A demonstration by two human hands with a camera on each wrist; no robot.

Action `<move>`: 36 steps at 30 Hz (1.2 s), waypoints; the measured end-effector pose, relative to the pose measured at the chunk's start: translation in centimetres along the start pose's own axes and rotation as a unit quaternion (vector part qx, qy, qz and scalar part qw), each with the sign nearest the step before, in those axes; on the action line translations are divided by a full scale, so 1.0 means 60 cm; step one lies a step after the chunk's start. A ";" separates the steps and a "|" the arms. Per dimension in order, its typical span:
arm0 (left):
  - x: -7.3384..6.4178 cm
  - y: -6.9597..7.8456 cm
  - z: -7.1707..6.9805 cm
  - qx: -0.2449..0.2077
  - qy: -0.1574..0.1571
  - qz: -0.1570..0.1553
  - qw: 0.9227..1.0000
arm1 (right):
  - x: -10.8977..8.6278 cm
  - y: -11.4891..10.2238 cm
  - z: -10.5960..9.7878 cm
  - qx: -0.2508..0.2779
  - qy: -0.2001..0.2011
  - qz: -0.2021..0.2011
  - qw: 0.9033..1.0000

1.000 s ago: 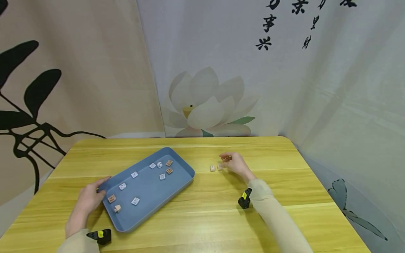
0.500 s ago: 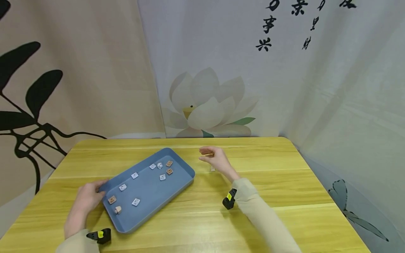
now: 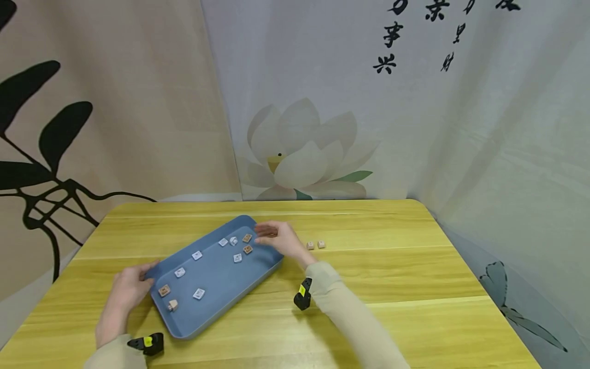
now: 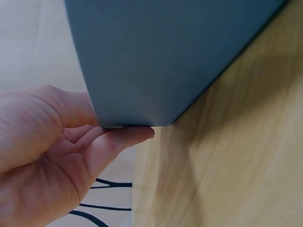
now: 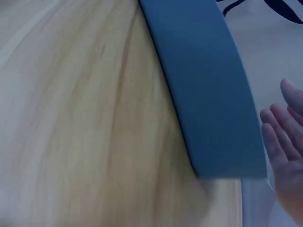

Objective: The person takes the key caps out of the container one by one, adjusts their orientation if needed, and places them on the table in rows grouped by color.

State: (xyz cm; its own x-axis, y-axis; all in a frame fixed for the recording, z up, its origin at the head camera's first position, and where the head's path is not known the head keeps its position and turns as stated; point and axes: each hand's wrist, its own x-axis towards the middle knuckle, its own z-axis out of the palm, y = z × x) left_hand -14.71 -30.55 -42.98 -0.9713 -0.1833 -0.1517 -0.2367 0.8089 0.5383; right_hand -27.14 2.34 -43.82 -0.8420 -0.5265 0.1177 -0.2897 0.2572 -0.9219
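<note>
Blue tray [image 3: 221,282] lies askew on the table [image 3: 428,279]; the left hand [image 3: 125,288] pinches its rim at nine o'clock, while the right hand [image 3: 282,240] hovers over its two o'clock end, fingers parted, nothing visible between them. Two loose cubes [image 3: 321,245] sit at the right hand's three o'clock. For clean handling, hold the rim steady and avoid nudging the tiles [image 3: 237,258] inside
</note>
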 end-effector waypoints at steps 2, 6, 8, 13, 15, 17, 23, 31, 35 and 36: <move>0.000 0.000 0.000 -0.003 -0.001 -0.005 1.000 | 0.007 0.004 0.010 -0.027 -0.007 0.006 1.000; 0.000 -0.001 -0.001 -0.005 0.004 -0.003 1.000 | 0.016 0.003 0.027 -0.096 -0.015 0.016 0.995; 0.000 -0.002 -0.001 -0.005 0.005 -0.001 1.000 | 0.020 -0.001 0.034 -0.134 -0.020 0.018 0.991; -0.001 -0.002 -0.001 -0.004 0.006 -0.003 1.000 | 0.025 -0.007 0.048 -0.246 -0.037 0.008 0.969; -0.001 -0.001 -0.001 -0.003 0.006 -0.005 1.000 | 0.024 -0.007 0.052 -0.288 -0.039 0.008 0.957; -0.001 0.000 -0.001 -0.003 0.005 -0.006 1.000 | 0.023 -0.005 0.055 -0.332 -0.040 0.005 0.942; -0.001 0.000 0.000 -0.003 0.005 -0.004 1.000 | 0.023 0.001 0.063 -0.414 -0.044 -0.004 0.909; 0.002 -0.002 0.000 -0.007 0.000 -0.012 1.000 | 0.024 0.008 0.066 -0.399 -0.028 -0.018 0.916; 0.002 -0.002 0.000 -0.005 0.002 -0.009 1.000 | 0.021 0.008 0.064 -0.391 -0.024 -0.032 0.920; 0.002 -0.002 0.000 -0.006 0.002 -0.009 1.000 | 0.020 0.007 0.063 -0.387 -0.024 -0.034 0.921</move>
State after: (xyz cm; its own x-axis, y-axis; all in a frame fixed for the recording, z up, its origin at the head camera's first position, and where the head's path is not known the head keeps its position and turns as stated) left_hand -14.78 -30.65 -43.07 -0.9670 -0.2000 -0.1579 -0.2542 0.7989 0.5450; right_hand -26.57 -1.22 -45.47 -0.7945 -0.5928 0.1320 -0.5942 0.7137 -0.3709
